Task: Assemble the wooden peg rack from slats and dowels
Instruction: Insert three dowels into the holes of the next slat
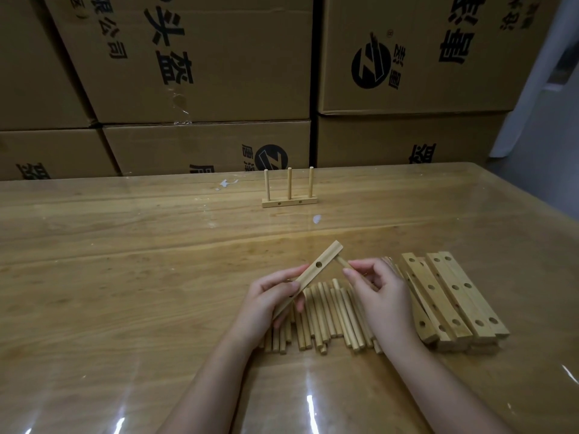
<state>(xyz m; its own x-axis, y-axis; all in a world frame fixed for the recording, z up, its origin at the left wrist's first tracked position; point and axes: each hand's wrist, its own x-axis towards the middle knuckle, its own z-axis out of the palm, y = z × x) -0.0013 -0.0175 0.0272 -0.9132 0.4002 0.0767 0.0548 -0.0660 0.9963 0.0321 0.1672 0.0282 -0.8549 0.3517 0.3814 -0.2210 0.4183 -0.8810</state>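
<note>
A storeroom: stacked printed cartons (pixel 194 57) behind a worktable (pixel 125 261).

Slat (pixel 316 269): pale wood, one hole showing, tilted up to right, gripped by left hand (pixel 269 296). Dowel (pixel 342 261): short round stick, pinched by right hand (pixel 376 289), tip at slat's upper end. Dowel heap (pixel 326 311): loose, beneath hands. Slat stack (pixel 454 296): drilled, just right of heap. Rack (pixel 289 200): base, three upright pegs, far back.

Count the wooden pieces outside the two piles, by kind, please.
Slats: 2, the held slat in the left hand and the finished rack's base.
Dowels: 4, the held dowel in the right hand and three upright pegs.
Total: 6
</note>
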